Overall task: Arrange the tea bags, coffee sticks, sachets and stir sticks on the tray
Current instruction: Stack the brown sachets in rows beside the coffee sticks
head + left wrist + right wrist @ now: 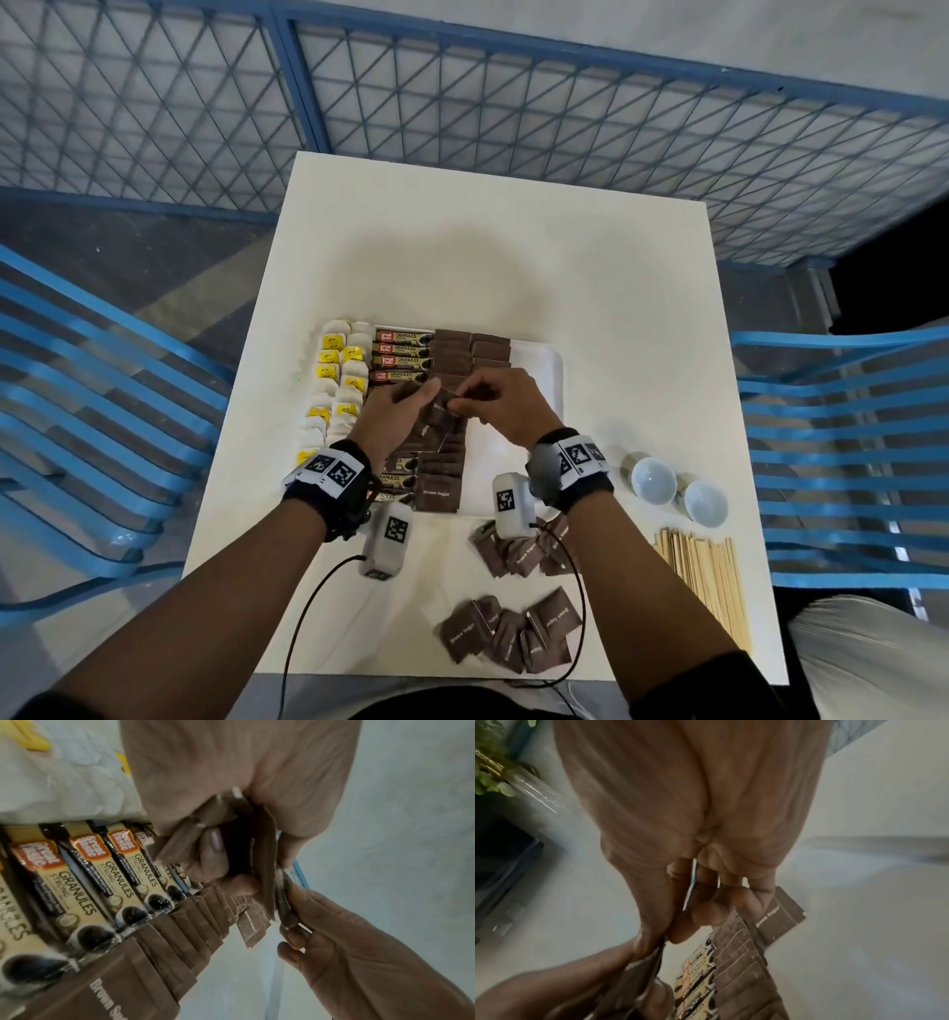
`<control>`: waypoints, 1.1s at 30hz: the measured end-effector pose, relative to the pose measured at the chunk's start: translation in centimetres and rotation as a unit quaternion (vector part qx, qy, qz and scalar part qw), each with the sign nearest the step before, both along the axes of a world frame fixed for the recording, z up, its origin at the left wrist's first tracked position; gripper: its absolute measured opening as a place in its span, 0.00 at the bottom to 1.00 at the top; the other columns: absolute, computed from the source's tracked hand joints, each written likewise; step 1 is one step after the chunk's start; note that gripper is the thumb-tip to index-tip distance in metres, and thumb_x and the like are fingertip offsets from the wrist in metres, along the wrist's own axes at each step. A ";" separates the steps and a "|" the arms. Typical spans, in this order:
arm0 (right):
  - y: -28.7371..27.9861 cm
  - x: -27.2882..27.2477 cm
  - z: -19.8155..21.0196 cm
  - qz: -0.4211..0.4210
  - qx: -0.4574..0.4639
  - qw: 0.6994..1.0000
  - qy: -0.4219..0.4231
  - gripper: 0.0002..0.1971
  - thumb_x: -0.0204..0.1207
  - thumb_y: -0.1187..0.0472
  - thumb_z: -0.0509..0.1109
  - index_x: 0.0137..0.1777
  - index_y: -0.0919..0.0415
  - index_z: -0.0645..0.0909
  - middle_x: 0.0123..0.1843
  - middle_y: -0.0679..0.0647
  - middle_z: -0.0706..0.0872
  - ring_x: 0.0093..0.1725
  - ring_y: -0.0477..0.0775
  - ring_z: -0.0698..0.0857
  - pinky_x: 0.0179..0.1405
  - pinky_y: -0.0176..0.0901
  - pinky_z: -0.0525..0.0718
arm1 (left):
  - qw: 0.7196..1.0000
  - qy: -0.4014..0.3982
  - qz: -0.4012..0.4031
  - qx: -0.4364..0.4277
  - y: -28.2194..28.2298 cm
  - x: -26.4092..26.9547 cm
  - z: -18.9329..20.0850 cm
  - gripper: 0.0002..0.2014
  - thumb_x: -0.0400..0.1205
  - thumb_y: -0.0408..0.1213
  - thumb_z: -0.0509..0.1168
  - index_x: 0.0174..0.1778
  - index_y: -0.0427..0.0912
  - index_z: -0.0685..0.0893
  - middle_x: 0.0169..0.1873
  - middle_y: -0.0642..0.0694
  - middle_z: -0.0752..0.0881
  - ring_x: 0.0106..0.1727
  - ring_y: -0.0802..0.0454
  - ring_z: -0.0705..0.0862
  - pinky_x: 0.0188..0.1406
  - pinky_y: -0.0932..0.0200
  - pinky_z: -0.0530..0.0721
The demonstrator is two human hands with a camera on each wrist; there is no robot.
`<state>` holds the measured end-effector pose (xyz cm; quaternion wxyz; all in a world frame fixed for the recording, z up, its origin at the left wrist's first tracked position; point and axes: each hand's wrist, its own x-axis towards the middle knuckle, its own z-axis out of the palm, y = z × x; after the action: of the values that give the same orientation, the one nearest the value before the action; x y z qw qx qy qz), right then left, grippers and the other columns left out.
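Observation:
A white tray (pixel 539 370) holds columns of tea bags (pixel 339 370), coffee sticks (pixel 400 354) and brown sugar sachets (pixel 452 349). Above its middle my left hand (pixel 423 398) grips a small stack of brown sachets (pixel 441 419). My right hand (pixel 464 406) pinches the edge of one sachet in that stack. In the left wrist view the held stack (pixel 264 862) stands on edge over the sachet row (pixel 180 933), beside the coffee sticks (pixel 85 882). The right wrist view shows my right hand (pixel 680 927) pinching next to the row (pixel 741 963). Wooden stir sticks (pixel 703 575) lie on the table's right.
Two piles of loose brown sachets (pixel 508 632) (pixel 518 555) lie on the white table near its front edge. Two small white cups (pixel 653 480) (pixel 706 503) stand right of the tray. Blue slatted chairs (pixel 102 411) flank the table. A blue mesh fence (pixel 462 103) runs behind.

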<state>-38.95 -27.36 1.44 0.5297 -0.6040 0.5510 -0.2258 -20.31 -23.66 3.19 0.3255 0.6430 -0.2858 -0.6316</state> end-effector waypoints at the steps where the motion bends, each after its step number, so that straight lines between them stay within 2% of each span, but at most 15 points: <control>1: 0.0 -0.1 0.0 -0.007 -0.007 1.000 -0.002 0.03 0.72 0.60 0.82 0.43 0.55 0.90 0.37 0.46 0.89 0.33 0.38 0.84 0.33 0.33 0.80 | 1.000 -0.002 0.007 0.000 0.1 -0.1 -0.1 0.13 0.86 0.49 0.70 0.52 0.43 0.93 0.44 0.43 0.95 0.49 0.40 0.93 0.55 0.47 0.91; 4: 0.1 -0.4 -0.1 -0.043 -0.017 0.999 0.017 0.03 0.77 0.62 0.78 0.45 0.53 0.90 0.36 0.44 0.89 0.30 0.34 0.81 0.37 0.35 0.80 | 1.000 0.014 0.025 0.012 0.4 -0.1 -0.3 0.12 0.85 0.47 0.71 0.53 0.43 0.92 0.44 0.42 0.95 0.49 0.40 0.94 0.54 0.48 0.91; 8: 0.3 -1.0 0.0 -0.053 -0.023 0.997 0.043 0.03 0.79 0.60 0.76 0.49 0.56 0.92 0.33 0.42 0.88 0.27 0.36 0.80 0.35 0.30 0.80 | 1.000 0.021 -0.016 -0.007 1.3 0.0 -0.1 0.12 0.83 0.47 0.74 0.54 0.42 0.92 0.45 0.42 0.95 0.48 0.42 0.94 0.50 0.51 0.91; 12: 0.5 -1.4 0.5 -0.081 -0.016 0.996 0.019 0.02 0.76 0.57 0.79 0.43 0.53 0.92 0.33 0.45 0.89 0.27 0.40 0.82 0.33 0.27 0.79 | 0.999 0.028 -0.017 -0.031 1.9 0.0 -0.7 0.09 0.80 0.35 0.77 0.54 0.38 0.91 0.47 0.39 0.94 0.50 0.39 0.93 0.53 0.43 0.92; 14: 0.6 -1.6 0.2 -0.109 -0.026 0.993 0.025 0.04 0.77 0.56 0.78 0.43 0.54 0.92 0.33 0.47 0.90 0.28 0.42 0.83 0.32 0.29 0.79 | 0.999 0.018 -0.003 -0.031 1.9 -0.2 -0.8 0.06 0.80 0.32 0.76 0.51 0.38 0.91 0.43 0.41 0.94 0.46 0.42 0.93 0.46 0.48 0.93; 16: 0.9 -1.6 -0.1 -0.122 -0.021 0.992 0.029 0.07 0.81 0.54 0.74 0.47 0.55 0.92 0.36 0.49 0.91 0.29 0.44 0.86 0.33 0.35 0.80 | 0.999 0.013 0.007 -0.039 2.0 -0.4 -0.7 0.03 0.81 0.30 0.75 0.48 0.40 0.91 0.40 0.43 0.94 0.42 0.47 0.93 0.38 0.55 0.92; 19: 1.6 -1.5 -0.1 -0.113 0.031 0.993 -0.002 0.11 0.79 0.51 0.76 0.54 0.58 0.89 0.42 0.51 0.92 0.31 0.46 0.88 0.28 0.40 0.82 | 0.999 0.007 0.010 -0.046 2.0 -0.7 -0.6 0.02 0.81 0.29 0.74 0.48 0.39 0.90 0.39 0.45 0.94 0.40 0.50 0.93 0.35 0.59 0.90; 21: 2.1 -1.5 -0.2 -0.082 0.050 0.995 0.001 0.12 0.75 0.53 0.80 0.52 0.60 0.87 0.39 0.52 0.91 0.30 0.45 0.87 0.26 0.38 0.82 | 0.999 0.005 0.007 -0.046 2.0 -0.8 -0.7 0.02 0.81 0.29 0.74 0.49 0.38 0.90 0.38 0.46 0.94 0.39 0.51 0.93 0.34 0.60 0.90; 24: 2.3 -1.7 -0.6 -0.054 0.044 0.998 0.009 0.09 0.73 0.60 0.82 0.46 0.64 0.87 0.33 0.51 0.89 0.27 0.43 0.86 0.27 0.35 0.82 | 0.999 -0.003 0.004 -0.038 2.2 -0.9 -0.8 0.02 0.81 0.30 0.74 0.48 0.40 0.90 0.37 0.48 0.94 0.39 0.54 0.93 0.35 0.61 0.90; 27: 1.9 -2.2 -0.6 -0.086 0.046 0.995 0.003 0.03 0.75 0.63 0.80 0.42 0.60 0.88 0.33 0.51 0.90 0.29 0.46 0.87 0.30 0.39 0.83 | 1.000 -0.010 0.011 -0.010 2.0 -0.8 -1.3 0.03 0.83 0.32 0.74 0.47 0.44 0.92 0.39 0.47 0.94 0.41 0.52 0.93 0.40 0.57 0.91; 29: 1.4 -2.8 -1.1 -0.137 0.041 0.989 0.031 0.04 0.77 0.62 0.78 0.40 0.55 0.88 0.34 0.51 0.91 0.31 0.47 0.89 0.33 0.43 0.85 | 1.000 -0.003 0.022 0.018 1.7 -0.6 -1.3 0.05 0.83 0.32 0.72 0.47 0.45 0.92 0.42 0.43 0.94 0.42 0.50 0.92 0.39 0.56 0.90; 31: 1.0 -3.4 -1.9 -0.182 0.038 0.979 0.086 0.04 0.77 0.57 0.78 0.42 0.55 0.89 0.35 0.49 0.91 0.34 0.48 0.89 0.38 0.38 0.85 | 0.999 0.005 0.024 0.036 1.4 -0.3 -1.3 0.07 0.84 0.30 0.70 0.49 0.45 0.93 0.42 0.43 0.93 0.41 0.49 0.92 0.32 0.60 0.87; 33: 0.9 -3.6 -2.6 -0.198 0.028 0.969 0.144 0.06 0.76 0.55 0.79 0.44 0.57 0.90 0.35 0.46 0.89 0.36 0.46 0.85 0.36 0.28 0.76 | 0.999 0.004 0.018 0.045 1.3 -0.2 -1.1 0.09 0.83 0.28 0.69 0.49 0.46 0.93 0.40 0.43 0.93 0.39 0.50 0.91 0.25 0.64 0.83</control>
<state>-42.55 -26.42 -1.11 0.4058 -0.4938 0.7366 -0.2212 -20.48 -22.35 2.12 0.3081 0.6596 -0.2444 -0.6405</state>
